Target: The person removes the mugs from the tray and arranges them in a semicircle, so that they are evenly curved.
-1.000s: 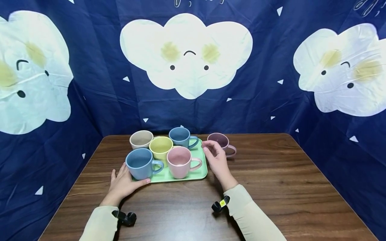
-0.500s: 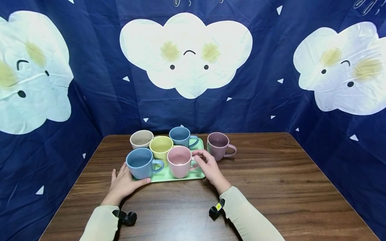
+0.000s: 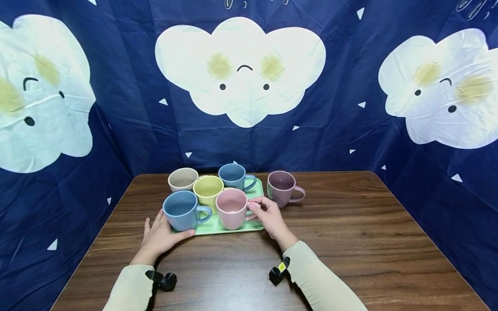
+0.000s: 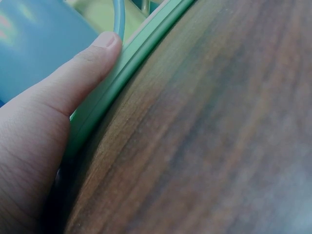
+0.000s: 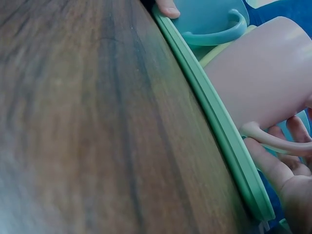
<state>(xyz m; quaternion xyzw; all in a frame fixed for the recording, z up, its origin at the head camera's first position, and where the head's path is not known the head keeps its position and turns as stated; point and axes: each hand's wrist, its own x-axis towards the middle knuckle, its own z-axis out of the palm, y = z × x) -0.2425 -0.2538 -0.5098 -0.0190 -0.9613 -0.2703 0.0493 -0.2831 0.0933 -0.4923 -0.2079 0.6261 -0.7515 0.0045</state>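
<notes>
1. Pinching the pink mug by its handle: right hand, between thumb and fingers.
2. The mug stands upright on the green tray, just left of those fingertips.
3. Left hand spread, thumb against the tray's rim beside the near blue mug.

The site is a staged tabletop recording area; the type of building cannot be determined. Dark blue fabric hangs behind and along both sides of the wood-grain table, with its cloud prints inverted. A compact black wrist camera is fitted at each sleeve cuff.
</notes>
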